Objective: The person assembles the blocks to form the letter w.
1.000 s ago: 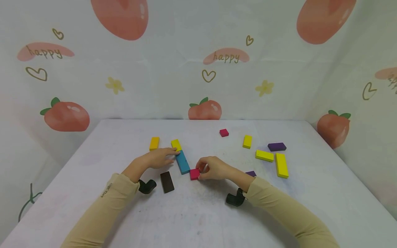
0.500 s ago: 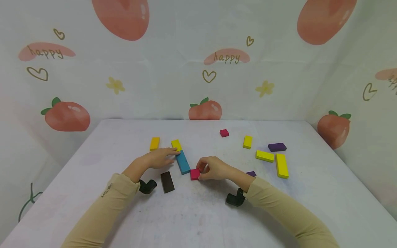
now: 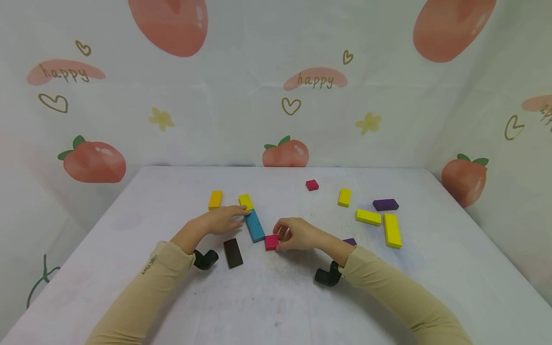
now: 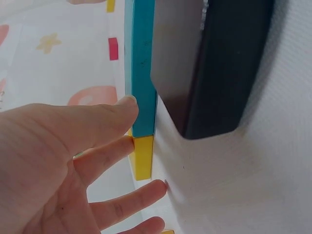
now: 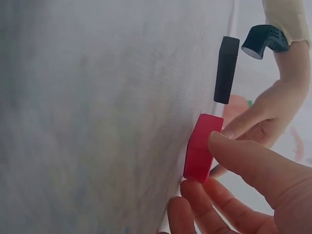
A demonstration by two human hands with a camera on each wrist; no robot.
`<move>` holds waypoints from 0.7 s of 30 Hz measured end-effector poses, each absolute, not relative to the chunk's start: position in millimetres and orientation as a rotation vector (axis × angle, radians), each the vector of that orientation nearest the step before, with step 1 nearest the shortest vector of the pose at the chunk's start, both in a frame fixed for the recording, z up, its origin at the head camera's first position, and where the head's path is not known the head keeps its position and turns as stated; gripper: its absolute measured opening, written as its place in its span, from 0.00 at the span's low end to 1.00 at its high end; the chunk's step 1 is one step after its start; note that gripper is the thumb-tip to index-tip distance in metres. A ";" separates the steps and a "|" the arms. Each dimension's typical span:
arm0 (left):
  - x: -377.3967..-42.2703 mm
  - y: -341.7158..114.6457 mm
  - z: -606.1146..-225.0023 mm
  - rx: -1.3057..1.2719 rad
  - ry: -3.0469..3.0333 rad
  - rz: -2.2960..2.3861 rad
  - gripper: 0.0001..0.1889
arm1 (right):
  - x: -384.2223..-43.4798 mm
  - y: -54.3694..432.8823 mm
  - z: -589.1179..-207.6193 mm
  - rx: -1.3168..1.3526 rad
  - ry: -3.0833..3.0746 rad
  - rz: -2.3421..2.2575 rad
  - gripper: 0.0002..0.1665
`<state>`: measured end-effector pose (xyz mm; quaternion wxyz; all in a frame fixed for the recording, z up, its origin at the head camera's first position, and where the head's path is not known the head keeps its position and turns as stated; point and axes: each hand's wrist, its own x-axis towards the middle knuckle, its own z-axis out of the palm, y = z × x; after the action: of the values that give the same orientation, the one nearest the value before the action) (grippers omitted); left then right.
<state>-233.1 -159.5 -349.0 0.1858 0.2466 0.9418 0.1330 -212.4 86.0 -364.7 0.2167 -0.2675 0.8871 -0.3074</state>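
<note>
On the white table, a blue wooden block (image 3: 255, 227) lies end to end with a small yellow block (image 3: 244, 200). My left hand (image 3: 221, 220) reaches over their joint with its fingers extended. In the left wrist view, the thumb rests on the blue block (image 4: 143, 68) and a finger touches the yellow block (image 4: 144, 157). A red block (image 3: 271, 242) sits by the near end of the blue one. My right hand (image 3: 298, 234) pinches the red block (image 5: 202, 148) between thumb and fingers. Left of them lies a dark brown block (image 3: 233, 253).
An orange-yellow block (image 3: 215, 200) lies beyond the left hand. Farther right are another red block (image 3: 312, 185), several yellow blocks such as a long one (image 3: 392, 230), and a purple block (image 3: 385, 204). Another purple block (image 3: 350, 242) is partly hidden behind the right forearm.
</note>
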 end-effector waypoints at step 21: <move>-234.3 -161.9 -349.4 0.749 2.654 0.383 0.23 | -203.9 58.9 -350.7 -1.062 2.406 -0.929 0.22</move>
<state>-234.3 -161.9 -349.4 0.1776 0.2648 0.9381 0.1353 -203.9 58.9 -350.7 0.1754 -0.3750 0.8492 -0.3278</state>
